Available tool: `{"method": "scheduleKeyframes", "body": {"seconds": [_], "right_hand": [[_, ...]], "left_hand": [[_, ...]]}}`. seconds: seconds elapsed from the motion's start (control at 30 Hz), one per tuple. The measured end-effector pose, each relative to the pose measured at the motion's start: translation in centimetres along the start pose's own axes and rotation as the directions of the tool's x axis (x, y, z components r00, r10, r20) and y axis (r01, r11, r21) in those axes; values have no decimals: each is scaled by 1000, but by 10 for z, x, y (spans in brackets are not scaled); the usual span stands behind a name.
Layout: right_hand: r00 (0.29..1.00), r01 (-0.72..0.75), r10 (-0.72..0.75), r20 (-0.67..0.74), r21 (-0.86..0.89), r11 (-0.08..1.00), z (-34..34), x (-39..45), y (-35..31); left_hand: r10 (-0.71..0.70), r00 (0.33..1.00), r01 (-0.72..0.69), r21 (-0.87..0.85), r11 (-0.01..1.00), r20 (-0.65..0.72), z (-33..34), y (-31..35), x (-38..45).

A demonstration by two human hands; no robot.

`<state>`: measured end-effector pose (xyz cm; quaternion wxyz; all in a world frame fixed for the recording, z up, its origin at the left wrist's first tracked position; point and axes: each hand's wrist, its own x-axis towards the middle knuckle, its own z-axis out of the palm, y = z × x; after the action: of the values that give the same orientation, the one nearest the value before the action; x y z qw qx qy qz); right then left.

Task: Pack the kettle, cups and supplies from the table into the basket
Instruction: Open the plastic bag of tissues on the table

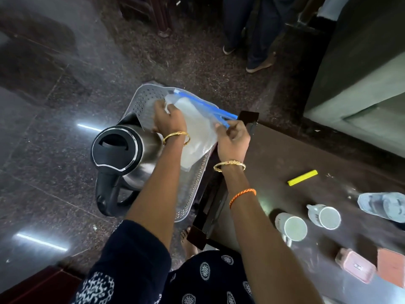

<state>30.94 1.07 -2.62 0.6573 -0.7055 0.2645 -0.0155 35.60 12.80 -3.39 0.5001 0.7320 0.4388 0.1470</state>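
You are looking down on a dark speckled stone floor (65, 106), polished, with thin joint lines between slabs. Two bright strips of reflected light (41, 242) lie on it, left of the dark brown table (285, 150). Beyond the table's far corner stand dark wooden furniture legs (157, 14) and a bystander's trousered legs and shoes (252, 40). A grey-green cabinet (361, 73) rises right of the table.
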Motion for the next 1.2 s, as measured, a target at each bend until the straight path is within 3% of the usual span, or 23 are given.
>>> {"method": "scheduleKeyframes", "body": {"seconds": [0.17, 0.33, 0.43, 0.47, 0.53, 0.63, 0.7, 0.83, 0.93, 1.07, 1.2], "right_hand": [[996, 85, -70, -61, 287, 954, -26, -25, -26], [999, -40, 37, 16, 387, 921, -79, -39, -53], [967, -226, 244, 70, 678, 699, -124, -51, -56], [947, -288, 304, 107, 702, 651, -139, -56, -54], [905, -409, 379, 192, 636, 654, -166, -70, -52], [862, -489, 383, 332, 345, 801, -197, -92, -39], [868, -477, 419, 266, 212, 853, -219, -108, -27], [879, -470, 466, 100, 339, 815, -265, -135, -7], [827, -553, 528, 193, 455, 699, -294, -158, 8], [778, -622, 503, 377, 350, 701, -315, -188, 32], [786, -603, 429, 446, 399, 691, -348, -207, 59]], "left_hand": [[280, 958, -267, -170, 949, 57, -16, 23, -39], [297, 940, -207, -411, 888, 168, -35, 46, -82], [358, 887, -194, -469, 862, 292, -47, 50, -117], [379, 863, -191, -478, 858, 335, -51, 50, -130], [410, 808, -192, -470, 861, 422, -59, 49, -156], [427, 719, -223, -400, 889, 548, -65, 40, -195], [423, 664, -225, -374, 900, 616, -71, 32, -218], [445, 532, -246, -372, 895, 720, -78, 15, -255], [427, 431, -227, -363, 904, 795, -79, 3, -281], [328, 346, -221, -263, 939, 879, -70, -16, -319], [228, 242, -296, -152, 943, 943, -58, -31, -366]]}}
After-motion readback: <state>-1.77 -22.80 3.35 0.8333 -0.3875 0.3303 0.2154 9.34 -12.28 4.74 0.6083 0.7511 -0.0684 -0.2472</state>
